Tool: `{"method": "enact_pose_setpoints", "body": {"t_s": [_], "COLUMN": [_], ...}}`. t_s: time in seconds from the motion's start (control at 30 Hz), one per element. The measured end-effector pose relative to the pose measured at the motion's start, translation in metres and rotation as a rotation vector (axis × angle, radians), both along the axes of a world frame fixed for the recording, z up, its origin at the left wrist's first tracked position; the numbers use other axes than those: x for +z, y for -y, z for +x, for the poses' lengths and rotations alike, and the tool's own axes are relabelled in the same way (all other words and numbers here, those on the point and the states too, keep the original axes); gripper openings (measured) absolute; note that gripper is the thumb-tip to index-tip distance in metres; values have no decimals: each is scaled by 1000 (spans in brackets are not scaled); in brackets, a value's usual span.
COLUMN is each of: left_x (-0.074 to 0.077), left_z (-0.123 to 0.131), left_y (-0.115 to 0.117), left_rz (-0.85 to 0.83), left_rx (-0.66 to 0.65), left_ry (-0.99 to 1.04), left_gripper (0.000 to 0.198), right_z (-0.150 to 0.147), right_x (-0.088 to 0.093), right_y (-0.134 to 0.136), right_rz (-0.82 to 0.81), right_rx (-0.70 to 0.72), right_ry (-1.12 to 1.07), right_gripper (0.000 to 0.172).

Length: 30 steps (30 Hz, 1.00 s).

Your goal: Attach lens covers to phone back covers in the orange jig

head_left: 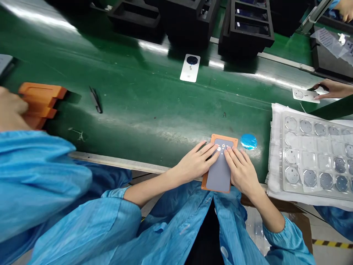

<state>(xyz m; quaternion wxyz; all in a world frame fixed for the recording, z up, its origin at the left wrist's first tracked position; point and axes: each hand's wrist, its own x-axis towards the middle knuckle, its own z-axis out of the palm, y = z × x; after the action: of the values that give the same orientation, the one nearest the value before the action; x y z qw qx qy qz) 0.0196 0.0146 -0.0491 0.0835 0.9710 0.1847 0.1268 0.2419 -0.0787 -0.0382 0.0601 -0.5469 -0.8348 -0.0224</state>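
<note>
A grey phone back cover [220, 173] with small holes near its top lies in an orange fixture [204, 184] at the table's front edge. My left hand [197, 163] reaches in from the left, its fingers stretched out and their tips resting on the cover beside the holes. From the other side my right hand [244, 171] lies over the cover's right edge, fingers extended and tips close to the same holes. Both thumbs are hard to make out. Just right of the fixture is a round blue film piece [248, 141].
A clear tray of round parts [310, 178] sits at right on white sheets. A white phone cover [190, 68] lies ahead, before black foam trays [245, 40]. Tweezers [95, 100] and an orange block [41, 99] are left, near a co-worker's hand. Another person's hand [333, 89] works far right.
</note>
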Motion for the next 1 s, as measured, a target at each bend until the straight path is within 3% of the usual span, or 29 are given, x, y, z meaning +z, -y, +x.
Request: {"method": "enact_pose_setpoints", "body": {"t_s": [0.3,0.73,1.0], "left_x": [4,-1,0], "left_z": [-5,-5,0], "left_y": [15,19,27], "left_rz": [32,-160,-58], "left_rx": [7,29,32], "left_ry": [-40,47,-17], "left_gripper": [37,43,43], "right_z": [-2,-7,-10], "right_x": [0,-2,-2], "right_y": [16,23,32], "right_rz": [-3,-63,-30], "right_rx": [5,-36,-36], "right_ry": [-7,-63,-15], "right_gripper": [61,64,64]}}
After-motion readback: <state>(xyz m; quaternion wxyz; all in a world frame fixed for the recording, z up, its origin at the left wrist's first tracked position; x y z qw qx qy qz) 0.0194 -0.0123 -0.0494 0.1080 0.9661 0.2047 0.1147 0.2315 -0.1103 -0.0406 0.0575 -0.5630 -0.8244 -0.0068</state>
